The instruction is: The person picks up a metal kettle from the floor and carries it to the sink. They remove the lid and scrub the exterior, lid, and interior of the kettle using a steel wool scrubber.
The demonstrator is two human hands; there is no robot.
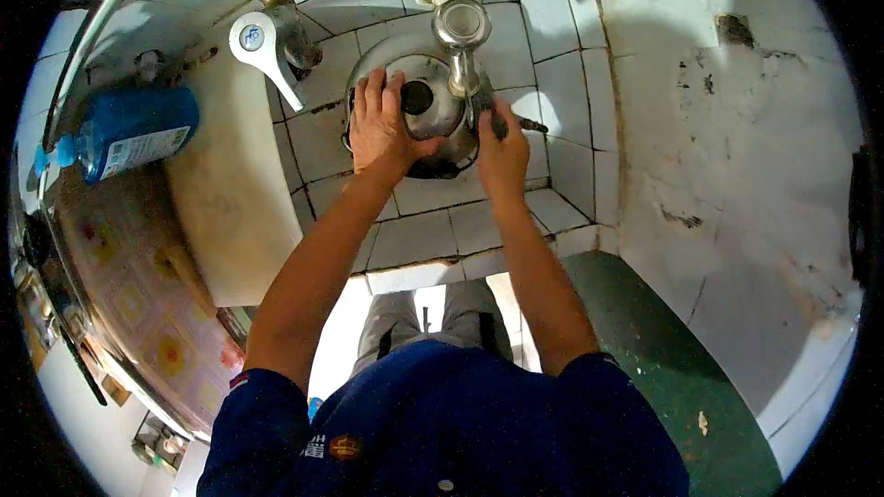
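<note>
1. Two bare hands work at one round metal kettle (444,121), which sits inside a white-tiled sink basin (564,97). The raised tile walls enclose it, so any spill should be contained.

2. The left hand (379,133) lies palm down on the kettle's top, with its fingers spread to the left of the black lid knob (416,98) and its thumb angled below it. It is not closed around anything; this broad contact looks suited to steadying both lid and body from above.

3. The right hand (503,156) is at the kettle's right side, its fingers bent near the rim. Something dark shows by the fingertips, but I cannot tell whether it is gripped or part of the kettle. Placed opposite the left hand, it probably helps balance sideways pressure.

4. A dark projection (531,125), perhaps the spout, points right, away from the left hand.

5. The chrome tap (460,26) overhangs the kettle's right half, probably so that water can reach it there. Whether water is running is unclear.

6. The white-levered tap (262,44) stands to the left, apart from both hands.

7. A blue plastic bottle (138,129) lies on its side beyond the basin's left edge, apparently kept outside the working space.
</note>
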